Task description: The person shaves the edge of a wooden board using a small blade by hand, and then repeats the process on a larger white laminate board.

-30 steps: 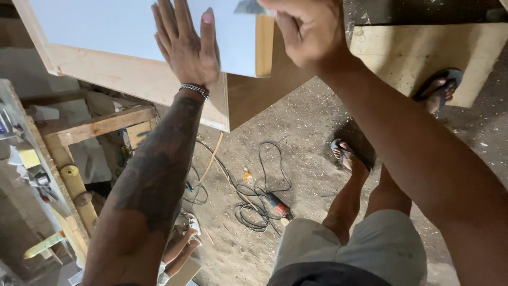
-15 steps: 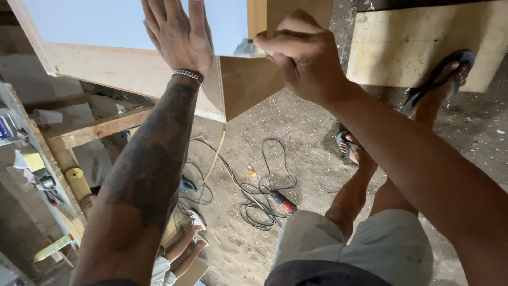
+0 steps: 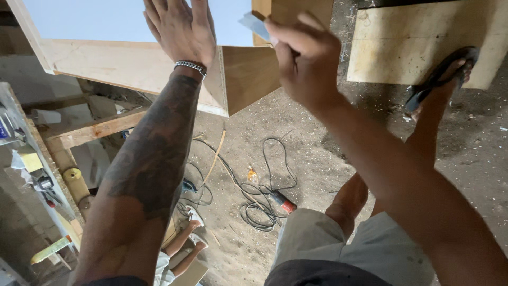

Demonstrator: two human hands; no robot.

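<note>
Panel, pale-faced and wood-edged, lies flat under my left hand, which is spread open on it. Beside the panel's corner my right hand is clenched around a thin blade. I judge the panel stiff, heavy, best gripped by its edges.

The left hand is pressing flat, fingers spread, against the pale blue face of a wooden panel. The right hand is gripping a thin blue-grey strip, possibly laminate edging, at the panel's corner. Below, a black cable is lying coiled on the dusty floor.
</note>
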